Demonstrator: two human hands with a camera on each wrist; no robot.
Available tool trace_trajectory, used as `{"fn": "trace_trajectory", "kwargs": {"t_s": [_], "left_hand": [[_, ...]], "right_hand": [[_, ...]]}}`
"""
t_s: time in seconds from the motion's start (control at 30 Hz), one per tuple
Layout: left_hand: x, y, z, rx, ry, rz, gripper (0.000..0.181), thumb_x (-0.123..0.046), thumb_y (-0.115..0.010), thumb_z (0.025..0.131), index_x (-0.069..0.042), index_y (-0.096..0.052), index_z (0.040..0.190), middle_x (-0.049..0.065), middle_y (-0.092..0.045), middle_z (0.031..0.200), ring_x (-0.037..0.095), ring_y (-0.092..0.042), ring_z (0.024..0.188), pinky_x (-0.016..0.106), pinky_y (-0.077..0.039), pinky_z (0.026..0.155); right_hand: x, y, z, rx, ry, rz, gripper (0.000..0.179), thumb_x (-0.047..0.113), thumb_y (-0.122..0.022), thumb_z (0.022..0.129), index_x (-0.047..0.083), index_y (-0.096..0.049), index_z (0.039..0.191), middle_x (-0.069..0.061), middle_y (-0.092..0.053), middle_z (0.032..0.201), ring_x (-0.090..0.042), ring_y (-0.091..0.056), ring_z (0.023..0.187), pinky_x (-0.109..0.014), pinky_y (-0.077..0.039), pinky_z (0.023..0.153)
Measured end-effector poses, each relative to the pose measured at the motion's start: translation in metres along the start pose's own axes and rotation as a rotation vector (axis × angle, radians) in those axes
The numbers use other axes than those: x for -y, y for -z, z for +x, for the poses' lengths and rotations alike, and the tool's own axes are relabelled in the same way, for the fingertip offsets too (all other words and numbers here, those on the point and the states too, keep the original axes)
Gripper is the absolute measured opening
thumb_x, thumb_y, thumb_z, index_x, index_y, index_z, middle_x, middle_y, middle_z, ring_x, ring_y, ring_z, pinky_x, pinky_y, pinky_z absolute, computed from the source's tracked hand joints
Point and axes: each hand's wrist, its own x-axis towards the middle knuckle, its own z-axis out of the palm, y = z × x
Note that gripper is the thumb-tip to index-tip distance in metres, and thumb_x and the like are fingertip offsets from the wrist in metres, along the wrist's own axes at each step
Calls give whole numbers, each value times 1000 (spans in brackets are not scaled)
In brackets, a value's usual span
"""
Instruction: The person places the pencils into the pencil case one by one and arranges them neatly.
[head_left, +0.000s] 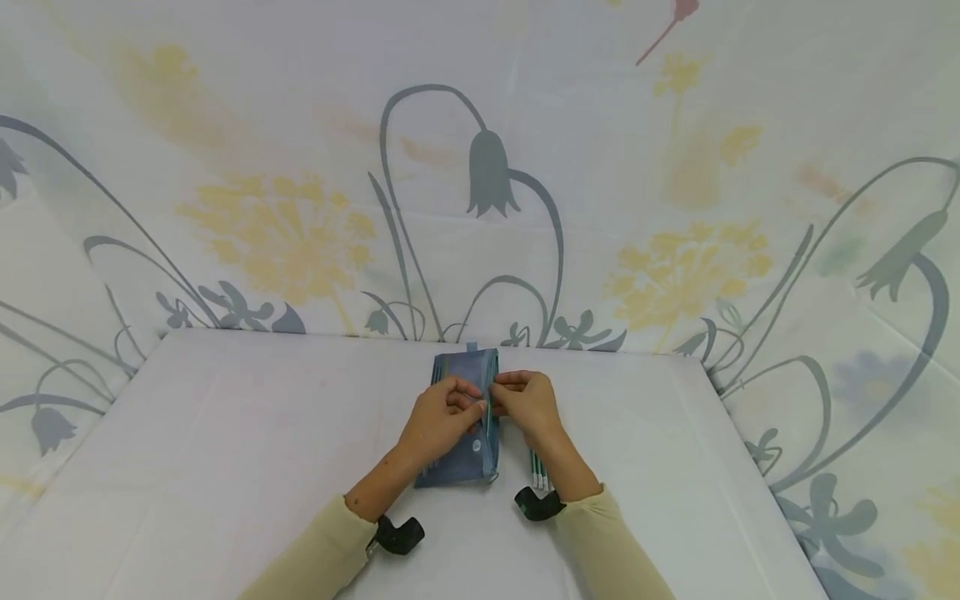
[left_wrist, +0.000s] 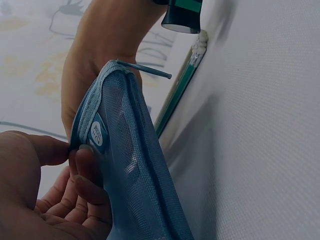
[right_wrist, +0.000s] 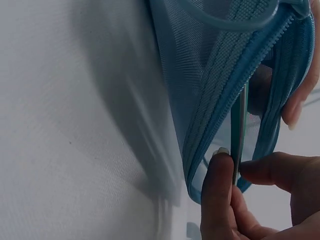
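A blue mesh zipper pouch (head_left: 453,462) lies lengthwise on the table, its zip open along the right side. My left hand (head_left: 438,425) pinches the edge of the opening between thumb and fingers, beside a small round white label (left_wrist: 97,133). My right hand (head_left: 532,404) is at the opening from the other side. Between its thumb and fingers it pinches a green pencil (right_wrist: 240,125), whose length runs inside the unzipped gap. The pencil's far end is hidden in the pouch.
Several green pencils (head_left: 537,471) with white ends lie on the table under my right wrist. Black wrist cameras (head_left: 401,536) hang below both sleeves. The white tabletop (head_left: 262,433) meets a flower-printed cloth backdrop (head_left: 600,167) at the back and sides.
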Motion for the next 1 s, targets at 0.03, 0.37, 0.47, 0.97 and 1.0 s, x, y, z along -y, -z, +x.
{"fn": "trace_trajectory", "kwargs": {"t_s": [0.03, 0.37, 0.47, 0.97, 1.0], "left_hand": [[0, 0, 0, -1, -3, 3, 20, -16, -72, 102, -3, -68, 116, 3, -72, 81, 18, -70, 68, 28, -51, 64], [-2, 0, 1, -1, -4, 1, 20, -16, -72, 102, -3, -68, 116, 3, -71, 80, 19, -69, 67, 28, -49, 61], [-2, 0, 0, -5, -4, -3, 19, -15, -73, 101, -3, -68, 115, 3, -71, 80, 18, -69, 67, 28, -50, 62], [-1, 0, 0, -10, -6, -13, 21, -18, -74, 101, -3, -69, 114, 4, -71, 79, 21, -69, 67, 28, -49, 61], [0, 0, 0, -10, -7, -12, 21, -18, -74, 101, -3, -69, 114, 4, -71, 79, 21, -69, 67, 28, -49, 62]], "right_hand": [[0, 0, 0, 2, 8, -4, 27, 1, -70, 98, -15, -67, 119, -23, -74, 101, -17, -71, 72, -31, -62, 66], [1, 3, 0, 5, 45, -53, 24, -1, -69, 98, -14, -68, 117, -24, -73, 101, -24, -76, 74, -34, -64, 70], [3, 7, 0, -5, 64, -98, 24, 0, -69, 96, -12, -69, 117, -22, -74, 99, -29, -77, 75, -36, -64, 70], [4, 46, 9, -15, 226, -402, 26, 5, -70, 91, -5, -73, 114, -13, -76, 95, -18, -76, 72, -31, -62, 65], [4, 49, 9, -18, 236, -428, 25, 6, -70, 91, -4, -73, 114, -13, -76, 95, -18, -76, 73, -31, -61, 65]]}}
